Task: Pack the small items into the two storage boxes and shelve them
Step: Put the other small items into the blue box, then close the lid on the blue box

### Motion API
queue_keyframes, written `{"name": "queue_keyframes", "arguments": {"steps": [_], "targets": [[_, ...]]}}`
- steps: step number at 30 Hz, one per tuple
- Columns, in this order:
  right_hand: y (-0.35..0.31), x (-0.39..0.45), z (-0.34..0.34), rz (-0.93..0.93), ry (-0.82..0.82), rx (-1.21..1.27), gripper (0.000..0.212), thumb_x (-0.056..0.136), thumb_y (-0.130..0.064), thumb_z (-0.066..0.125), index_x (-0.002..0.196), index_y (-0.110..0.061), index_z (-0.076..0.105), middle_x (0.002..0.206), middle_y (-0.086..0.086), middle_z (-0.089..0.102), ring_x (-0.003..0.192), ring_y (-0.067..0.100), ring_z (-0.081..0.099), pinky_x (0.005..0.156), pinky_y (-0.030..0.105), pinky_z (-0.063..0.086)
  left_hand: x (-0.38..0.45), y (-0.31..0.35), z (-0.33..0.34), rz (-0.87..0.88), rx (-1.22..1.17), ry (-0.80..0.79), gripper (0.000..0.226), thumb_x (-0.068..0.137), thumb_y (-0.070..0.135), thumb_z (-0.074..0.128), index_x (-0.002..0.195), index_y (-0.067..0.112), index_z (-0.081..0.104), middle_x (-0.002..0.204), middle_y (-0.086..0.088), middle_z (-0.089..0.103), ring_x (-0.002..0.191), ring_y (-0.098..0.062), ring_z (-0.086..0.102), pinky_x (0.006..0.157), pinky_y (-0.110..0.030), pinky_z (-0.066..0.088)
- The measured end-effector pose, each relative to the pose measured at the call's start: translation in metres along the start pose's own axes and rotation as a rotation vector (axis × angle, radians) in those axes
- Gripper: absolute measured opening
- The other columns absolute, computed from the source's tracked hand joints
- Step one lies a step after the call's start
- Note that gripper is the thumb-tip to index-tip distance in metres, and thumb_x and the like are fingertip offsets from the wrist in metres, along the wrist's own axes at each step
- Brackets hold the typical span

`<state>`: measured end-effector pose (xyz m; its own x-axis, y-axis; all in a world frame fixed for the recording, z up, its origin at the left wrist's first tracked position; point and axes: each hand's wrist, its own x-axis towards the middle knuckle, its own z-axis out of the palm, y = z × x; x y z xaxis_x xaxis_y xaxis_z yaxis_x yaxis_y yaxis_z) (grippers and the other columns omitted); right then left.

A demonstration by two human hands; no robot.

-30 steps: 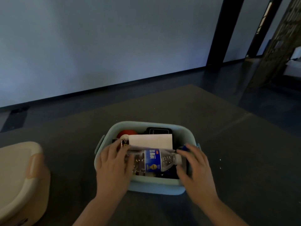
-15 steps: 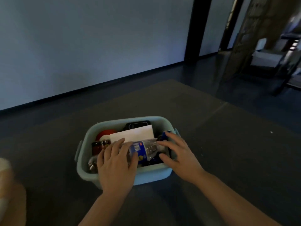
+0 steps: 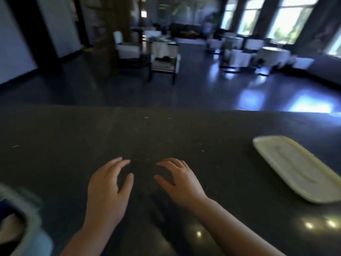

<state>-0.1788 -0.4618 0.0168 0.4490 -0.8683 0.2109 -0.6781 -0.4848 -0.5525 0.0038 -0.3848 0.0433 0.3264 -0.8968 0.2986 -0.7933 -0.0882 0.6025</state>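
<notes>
**Two empty hands over the dark surface**

Two hands hang side by side above the dark surface [image 3: 166, 130], and neither one holds anything. The left hand [image 3: 108, 189] has its fingers [image 3: 115, 164] spread loosely and a little bent, palm down. The right hand [image 3: 181, 179] looks the same, with its fingers [image 3: 172, 162] softly curved and apart. There is a small gap between the two hands. I cannot tell if the fingertips touch the surface or float just over it.

The blue storage box [image 3: 27, 222] is at the far lower left corner, well away from the hands. Only a blurry piece of its rim shows, so I cannot tell what is inside.

A cream lid [image 3: 299, 169] lies flat on the surface at the right side, well apart from the right hand. It is long with round corners.

Behind the surface is a big dim room with a shiny dark floor [image 3: 203, 89]. White chairs [image 3: 127, 47] and tables stand there, and bright windows [image 3: 287, 19] are at the back right. The whole picture is a bit blurry.
</notes>
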Motion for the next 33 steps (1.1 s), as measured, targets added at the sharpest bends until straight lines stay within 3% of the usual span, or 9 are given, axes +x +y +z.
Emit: {"name": "queue_keyframes", "arguments": {"steps": [5,12,17,22,27,33], "targets": [[0.073,-0.057,-0.070,0.231,0.141,-0.068,0.041,0.090,-0.052,0.054,0.129,-0.036,0.055,0.136,-0.015,0.049,0.128,0.009,0.039,0.106,0.028,0.034,0.010,0.087,0.075,0.206,-0.132,-0.166,0.032,0.084,0.014,0.068,0.115,0.014,0.066,0.126,-0.003,0.060,0.120,-0.021,0.053,0.101,-0.045,0.041],[0.165,-0.136,-0.147,0.484,0.287,-0.080,0.041,0.090,-0.051,0.057,0.128,-0.038,0.055,0.137,-0.016,0.047,0.129,0.007,0.040,0.107,0.029,0.036,-0.004,0.195,0.156,0.407,-0.207,-0.317,0.034,0.086,0.020,0.066,0.119,0.019,0.063,0.130,0.000,0.057,0.122,-0.015,0.049,0.104,-0.035,0.035],[0.233,-0.171,-0.186,0.541,0.270,-0.088,0.040,0.089,-0.050,0.058,0.128,-0.040,0.054,0.134,-0.016,0.048,0.126,0.006,0.042,0.102,0.027,0.038,-0.024,0.250,0.211,0.391,-0.233,-0.337,0.034,0.089,0.025,0.061,0.123,0.024,0.060,0.134,0.005,0.053,0.126,-0.009,0.044,0.107,-0.034,0.034],[0.310,-0.195,-0.220,0.675,0.264,-0.140,0.045,0.088,-0.050,0.059,0.131,-0.038,0.052,0.141,-0.012,0.045,0.130,0.014,0.041,0.106,0.035,0.038,-0.040,0.292,0.266,0.331,-0.202,-0.343,0.035,0.089,0.026,0.061,0.124,0.024,0.059,0.137,0.004,0.050,0.129,-0.011,0.042,0.108,-0.033,0.032],[0.377,-0.201,-0.257,0.773,0.202,-0.174,0.061,0.089,-0.048,0.060,0.143,-0.032,0.037,0.151,-0.004,0.033,0.140,0.020,0.027,0.113,0.043,0.029,-0.054,0.319,0.318,0.270,-0.167,-0.387,0.036,0.090,0.030,0.060,0.126,0.025,0.057,0.138,0.005,0.049,0.129,-0.010,0.041,0.106,-0.027,0.031],[0.424,-0.187,-0.275,0.895,0.172,-0.160,0.074,0.091,-0.047,0.057,0.151,-0.022,0.021,0.155,0.003,0.026,0.142,0.026,0.023,0.114,0.042,0.024,-0.059,0.338,0.365,0.261,-0.134,-0.533,0.050,0.087,0.041,0.061,0.133,0.025,0.049,0.145,0.008,0.040,0.131,-0.008,0.039,0.103,-0.022,0.031]]}}
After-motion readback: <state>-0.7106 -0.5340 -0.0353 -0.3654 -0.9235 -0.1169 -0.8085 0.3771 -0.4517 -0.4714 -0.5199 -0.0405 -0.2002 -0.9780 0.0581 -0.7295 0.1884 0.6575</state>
